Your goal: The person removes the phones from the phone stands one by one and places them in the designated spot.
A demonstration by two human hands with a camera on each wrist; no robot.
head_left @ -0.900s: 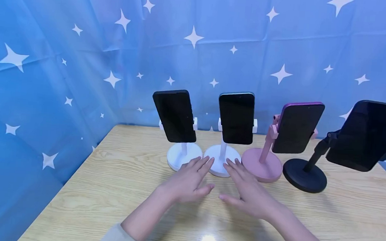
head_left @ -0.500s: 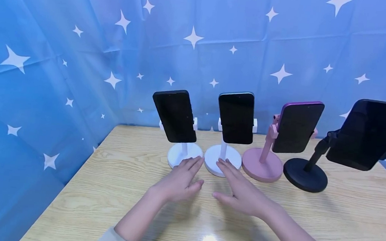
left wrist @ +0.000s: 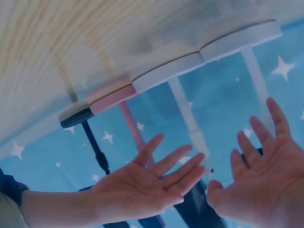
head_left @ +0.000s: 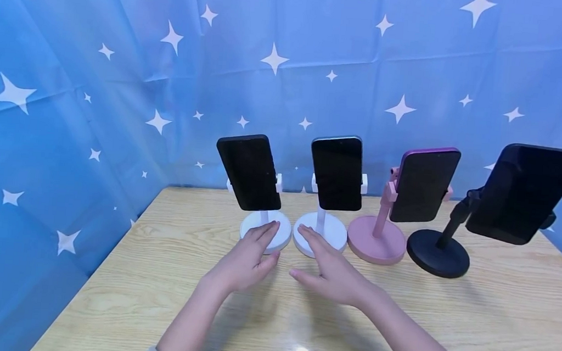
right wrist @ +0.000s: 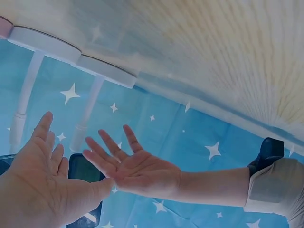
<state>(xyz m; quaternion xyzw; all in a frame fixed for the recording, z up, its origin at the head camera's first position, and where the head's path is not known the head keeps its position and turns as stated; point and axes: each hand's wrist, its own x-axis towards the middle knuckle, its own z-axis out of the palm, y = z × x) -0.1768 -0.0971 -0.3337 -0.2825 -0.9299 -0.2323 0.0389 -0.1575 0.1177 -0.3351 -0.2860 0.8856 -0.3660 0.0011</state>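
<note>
My left hand (head_left: 244, 263) hovers over the wood table with straight, slightly spread fingers. Its fingertips overlap the front of the leftmost white phone stand's base (head_left: 283, 232). My right hand (head_left: 334, 276), also straight-fingered and holding nothing, has its fingertips over the second white stand's base (head_left: 337, 233). A black phone (head_left: 250, 173) sits in the left stand. The second stand clamps a phone with a light blue edge (head_left: 337, 173). In the left wrist view, which is upside down, both my left palm (left wrist: 268, 178) and right palm (left wrist: 142, 190) show bare.
A pink stand (head_left: 379, 246) bearing a purple-edged phone (head_left: 425, 185) stands to the right. Beyond it, a black stand (head_left: 438, 259) carries a larger black tablet-like device (head_left: 525, 193). A blue curtain with white stars (head_left: 219, 82) hangs behind the wood table (head_left: 154, 281).
Both hands have shifted left, the left from between the two white bases to the leftmost one. The head view has turned slightly, and the stands keep their row.
</note>
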